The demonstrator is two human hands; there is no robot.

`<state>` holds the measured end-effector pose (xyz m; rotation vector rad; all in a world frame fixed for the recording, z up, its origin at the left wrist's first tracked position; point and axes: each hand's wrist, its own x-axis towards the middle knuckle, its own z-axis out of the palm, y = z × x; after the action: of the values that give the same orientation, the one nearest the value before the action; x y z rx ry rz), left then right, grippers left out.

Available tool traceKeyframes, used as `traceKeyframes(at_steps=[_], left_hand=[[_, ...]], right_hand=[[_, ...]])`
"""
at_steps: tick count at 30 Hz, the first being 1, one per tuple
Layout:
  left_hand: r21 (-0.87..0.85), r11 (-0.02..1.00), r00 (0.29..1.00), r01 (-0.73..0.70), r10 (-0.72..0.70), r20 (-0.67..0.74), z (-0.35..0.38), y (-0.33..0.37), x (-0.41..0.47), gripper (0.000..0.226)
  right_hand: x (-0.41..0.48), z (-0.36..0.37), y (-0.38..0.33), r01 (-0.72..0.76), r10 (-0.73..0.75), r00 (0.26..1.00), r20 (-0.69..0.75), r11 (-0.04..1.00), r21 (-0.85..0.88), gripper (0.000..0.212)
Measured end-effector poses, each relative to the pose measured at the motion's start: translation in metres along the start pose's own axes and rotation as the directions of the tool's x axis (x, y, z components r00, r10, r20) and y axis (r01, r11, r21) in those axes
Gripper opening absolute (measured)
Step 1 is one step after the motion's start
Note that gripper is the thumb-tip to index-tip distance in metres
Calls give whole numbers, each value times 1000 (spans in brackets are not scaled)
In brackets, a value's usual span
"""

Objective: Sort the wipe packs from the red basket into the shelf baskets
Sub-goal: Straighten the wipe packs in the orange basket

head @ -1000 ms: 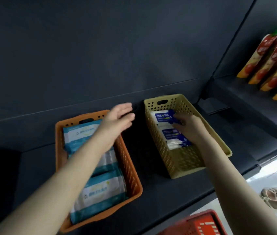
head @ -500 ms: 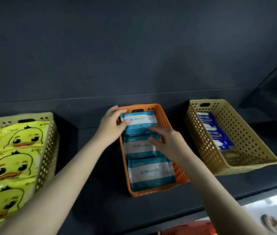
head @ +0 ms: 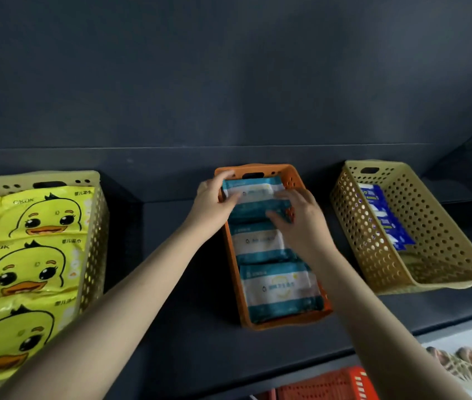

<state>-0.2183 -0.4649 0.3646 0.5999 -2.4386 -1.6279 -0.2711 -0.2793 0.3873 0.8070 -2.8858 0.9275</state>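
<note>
**Both hands on the rear pack in the orange basket**

The orange basket (head: pixel 283 323) sits mid-shelf (head: pixel 171 284) and holds three teal-and-white wipe packs in a row from back to front. The left hand (head: pixel 214 203) reaches over the basket's left rim. Its grip is clamped on the rear pack (head: pixel 253 194), with the thumb lying on the pack's top and the fingers curled round its far left corner. The right hand (head: pixel 301 223) comes in from the right, and its grip is also closed on the rear pack: bent fingers lie over the right end and the thumb is at the near edge. The rear pack is tilted, with its near edge overlapping the middle pack (head: pixel 259 243). The front pack (head: pixel 279 287) lies flat against the basket's near wall.

To the right, apart from the orange basket, a tan basket (head: pixel 442 255) holds blue packs (head: pixel 373 197) along its left side. To the left, a beige basket (head: pixel 96 226) is filled with yellow duck packs (head: pixel 38 215). The red basket (head: pixel 324 385) shows at the bottom edge, below the shelf.
</note>
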Motion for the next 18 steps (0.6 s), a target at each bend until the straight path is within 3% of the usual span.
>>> traceKeyframes(at_steps=[6, 10, 14, 18], left_hand=[[-257, 962, 995, 92, -97, -10, 4, -5, -3, 65], [-276, 955, 993, 113, -118, -4, 7, -11, 0, 56], [-264, 954, 989, 145, -142, 29, 7, -16, 1, 60], [-276, 952, 991, 132, -134, 15, 8, -15, 0, 57]], right_hand=[[48, 20, 3, -36, 36, 972, 231, 999, -3, 58], [49, 10, 7, -41, 59, 954, 295, 997, -67, 61], [32, -5, 2, 80, 12, 919, 395, 974, -214, 61], [6, -7, 10, 86, -46, 911, 411, 993, -79, 60]])
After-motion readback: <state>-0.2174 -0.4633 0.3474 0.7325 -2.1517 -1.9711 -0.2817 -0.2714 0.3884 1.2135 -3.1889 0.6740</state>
